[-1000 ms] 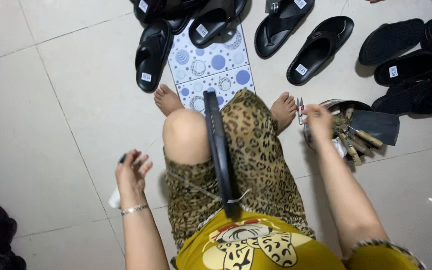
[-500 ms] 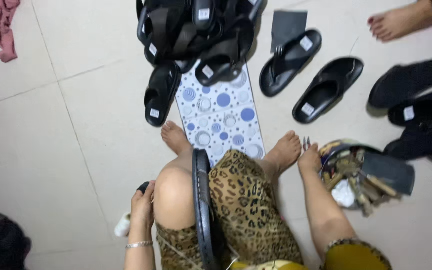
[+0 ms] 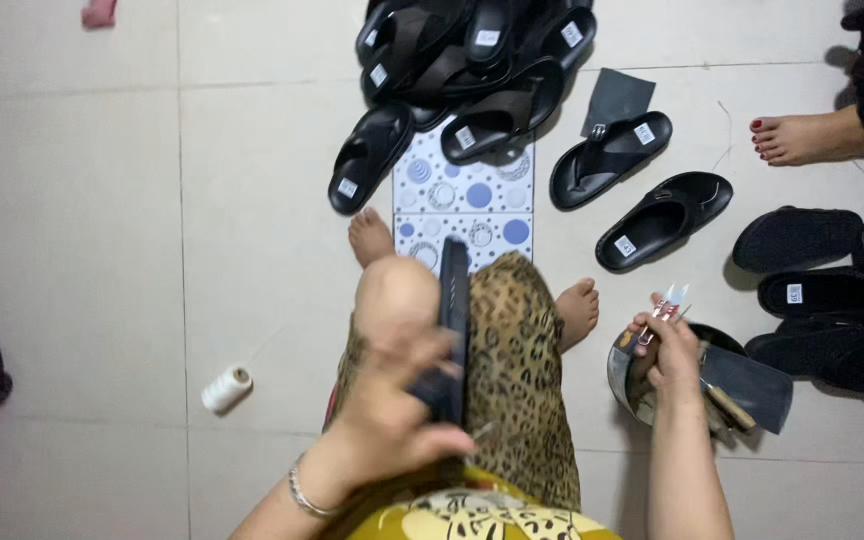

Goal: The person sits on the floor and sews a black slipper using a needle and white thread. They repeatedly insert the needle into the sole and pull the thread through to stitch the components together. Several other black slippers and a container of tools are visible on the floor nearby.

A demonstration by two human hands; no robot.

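Left hand (image 3: 407, 410): closed around the black sandal (image 3: 452, 330) propped on the lap.
Right hand (image 3: 667, 350): gripping small snips (image 3: 664, 308) above the metal bowl (image 3: 624, 375).

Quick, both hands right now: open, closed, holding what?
Left hand: closed on the black sandal lying along the lap.
Right hand: closed on small snips, over the metal bowl.

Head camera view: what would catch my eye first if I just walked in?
Probably the heap of black sandals at the top, spilling onto a dotted blue-and-white mat. Below it, the left hand grips a black sandal standing on edge on the leopard-print lap, while the right hand holds small snips over a metal bowl.
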